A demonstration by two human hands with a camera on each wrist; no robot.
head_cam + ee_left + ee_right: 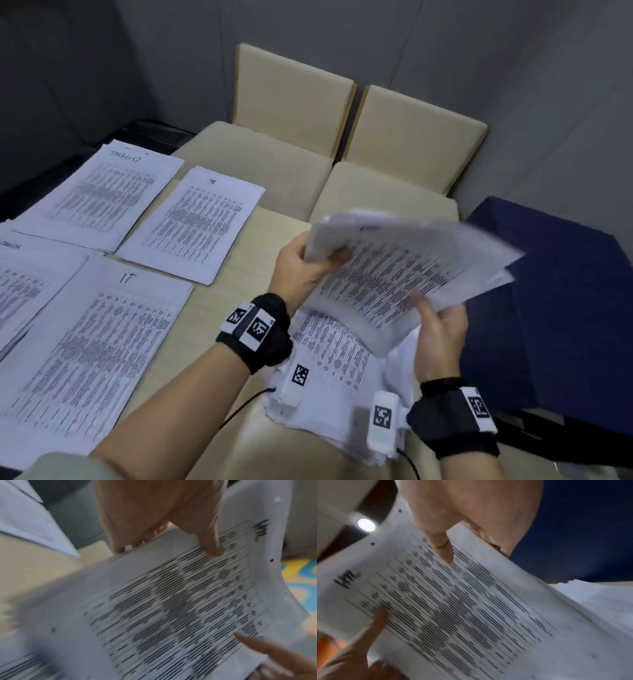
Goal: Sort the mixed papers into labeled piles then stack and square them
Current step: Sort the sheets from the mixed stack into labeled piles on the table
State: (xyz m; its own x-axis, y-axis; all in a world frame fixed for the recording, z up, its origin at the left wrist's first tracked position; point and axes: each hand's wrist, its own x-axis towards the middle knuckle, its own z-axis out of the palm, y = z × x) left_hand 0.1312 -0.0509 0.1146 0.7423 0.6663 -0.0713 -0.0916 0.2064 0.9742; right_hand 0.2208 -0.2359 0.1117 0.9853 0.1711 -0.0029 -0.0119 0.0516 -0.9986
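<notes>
I hold a bundle of printed sheets (394, 274) tilted in the air above the loose mixed pile (335, 363) at the table's near right. My left hand (305, 267) pinches its left edge, thumb (211, 545) on top. My right hand (438, 329) grips the lower right edge, thumb (443, 550) on the print. The top sheet (171, 601) carries a handwritten mark that looks like "HR" (347, 580). Labeled piles lie to the left: the tasklist pile (102, 192), the HR pile (195, 222), the IT pile (92, 342) and the admin pile (17, 291).
Two beige chairs (291, 102) stand against the table's far edge. A dark blue cloth (565, 291) covers something at the right. A strip of bare table (246, 246) shows between the piles and my hands. A cable (246, 404) runs from my left wrist.
</notes>
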